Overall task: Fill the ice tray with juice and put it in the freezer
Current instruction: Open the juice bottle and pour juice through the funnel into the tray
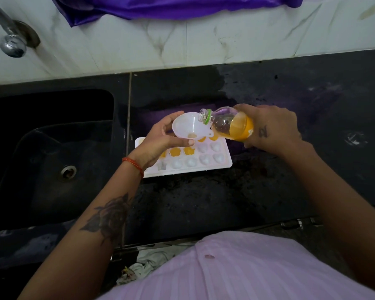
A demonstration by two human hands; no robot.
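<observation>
The white ice tray [222,158] lies flat on the black counter [268,187]. Her left hand [158,139] holds a funnel [187,124] over it, so juice lands in one cup. At three o'clock, her right hand [273,128] tips the bottle [227,124].

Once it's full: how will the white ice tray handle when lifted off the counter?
The ice tray looks like thin, shallow plastic, so it may flex if lifted by one end. Its open cells hold orange juice with no lid in view, so a tilt would likely spill. The dark counter looks wet, so it may slide when pushed.
</observation>
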